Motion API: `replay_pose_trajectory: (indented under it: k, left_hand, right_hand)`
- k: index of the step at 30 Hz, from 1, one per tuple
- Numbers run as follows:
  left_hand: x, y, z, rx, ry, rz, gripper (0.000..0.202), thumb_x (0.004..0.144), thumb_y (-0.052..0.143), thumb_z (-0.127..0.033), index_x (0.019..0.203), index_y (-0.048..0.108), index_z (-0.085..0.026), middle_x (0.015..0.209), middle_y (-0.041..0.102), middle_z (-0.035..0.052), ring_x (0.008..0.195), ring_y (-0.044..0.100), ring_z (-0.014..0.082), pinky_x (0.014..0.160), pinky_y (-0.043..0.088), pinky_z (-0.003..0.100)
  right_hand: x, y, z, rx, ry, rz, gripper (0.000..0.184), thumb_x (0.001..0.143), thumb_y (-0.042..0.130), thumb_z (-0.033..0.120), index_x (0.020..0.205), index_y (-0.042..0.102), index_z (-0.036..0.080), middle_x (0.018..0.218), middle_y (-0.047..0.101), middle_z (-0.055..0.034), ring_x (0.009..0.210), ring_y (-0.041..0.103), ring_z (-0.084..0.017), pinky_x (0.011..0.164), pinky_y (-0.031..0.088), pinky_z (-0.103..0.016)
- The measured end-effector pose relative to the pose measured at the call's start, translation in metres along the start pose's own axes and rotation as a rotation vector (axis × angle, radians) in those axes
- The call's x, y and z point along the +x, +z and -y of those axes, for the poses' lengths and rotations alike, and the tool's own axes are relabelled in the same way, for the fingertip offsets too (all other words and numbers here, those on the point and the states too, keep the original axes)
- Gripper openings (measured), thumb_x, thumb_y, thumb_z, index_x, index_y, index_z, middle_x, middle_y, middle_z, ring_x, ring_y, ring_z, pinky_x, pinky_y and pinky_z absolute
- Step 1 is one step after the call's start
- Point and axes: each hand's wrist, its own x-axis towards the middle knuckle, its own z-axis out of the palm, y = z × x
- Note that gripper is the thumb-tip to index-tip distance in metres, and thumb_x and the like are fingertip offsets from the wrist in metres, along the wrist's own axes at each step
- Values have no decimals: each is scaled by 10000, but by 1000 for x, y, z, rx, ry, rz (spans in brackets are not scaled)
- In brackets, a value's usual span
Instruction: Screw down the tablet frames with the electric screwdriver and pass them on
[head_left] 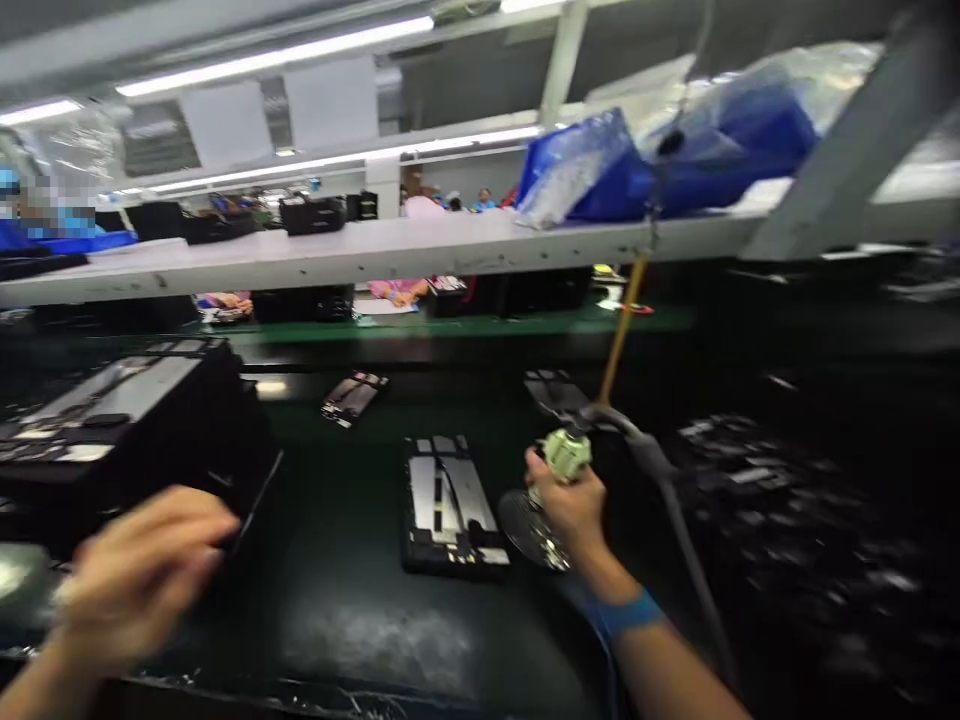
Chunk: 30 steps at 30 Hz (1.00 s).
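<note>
Dark green bench (337, 530): it carries the work; I think movements above it should be low and calm.
Stacked devices (142, 385): they stand at the left; I should not bump their edge.
Middle device (471, 490): it lies flat between my hands, inner parts showing, and neither hand touches it; steady support would help.
Left hand (142, 570): blurred, fingers bent, near the stack; I cannot tell whether it holds something.
Right hand (576, 505): it grasps the pale green tool (568, 453), right of the middle device; a relaxed, firm grip is better.
Grey cable (679, 530): it hangs at the right; I should prevent dragging.
</note>
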Motion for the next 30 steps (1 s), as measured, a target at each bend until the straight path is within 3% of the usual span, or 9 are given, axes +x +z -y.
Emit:
replay_pose_trajectory:
  k: [1,2,3,6,9,12,16,24,30]
  left_hand:
    - [-13,40,12,-70,109,385,117,760,755,-492,854,822,-511,789,783,-42,715,756,272,605,653,383]
    - [-26,82,26,-104,167,640,227,841,731,-377,1023,823,-477,918,803,12,845,772,273,738,670,392]
    - [-39,124,39,-122,225,767,272,898,698,-311,1115,810,-431,1016,801,49,942,767,265,837,662,401]
    - [-75,223,64,-149,399,793,253,981,611,-260,1166,784,-279,1140,772,107,1092,727,280,992,605,509]
    - [-103,272,69,-98,466,759,224,991,624,-266,1165,749,-202,1180,750,124,1144,696,301,1074,527,604]
    - [-122,285,68,-20,435,729,212,1004,623,-252,1181,728,-201,1168,749,114,1197,668,314,1125,435,681]
    - [-136,286,74,-9,402,689,202,1002,624,-196,1173,728,-226,1200,745,91,1277,634,314,1190,312,714]
    - [-131,282,78,-75,371,739,290,970,683,-211,1261,679,-221,1234,744,80,1323,619,298,1258,232,661]
    - [-131,281,77,-84,365,762,298,982,664,-205,1280,665,-217,1273,727,81,1350,597,302,1258,218,677]
  right_hand:
    - [-1,1,-11,-8,25,11,380,742,794,498,834,695,143,565,650,-9,440,582,-170,427,478,-287]
    - [-3,2,-20,-13,45,23,391,754,773,488,904,707,133,614,680,-20,475,609,-174,464,510,-296]
    - [-6,2,-27,-18,61,35,401,756,763,484,942,710,132,666,708,-34,500,625,-175,488,527,-303]
    - [-17,-2,-34,-31,97,60,363,764,758,453,961,713,152,770,742,-56,624,686,-192,601,583,-329]
    - [-28,-12,-29,18,69,68,274,789,759,386,953,713,172,779,735,-51,717,719,-213,707,612,-368]
    - [-34,-20,-22,41,55,83,244,805,759,345,976,711,177,792,728,-41,747,728,-214,752,623,-389]
    - [-38,-21,-16,24,63,75,219,812,752,319,973,709,177,837,731,-50,767,727,-208,778,633,-401]
    - [-45,-15,-15,32,116,75,211,810,755,285,989,704,183,813,731,-36,714,724,-192,743,650,-391]
    - [-48,-14,-15,12,61,75,193,799,748,249,978,700,194,880,746,-39,718,728,-185,741,660,-388]
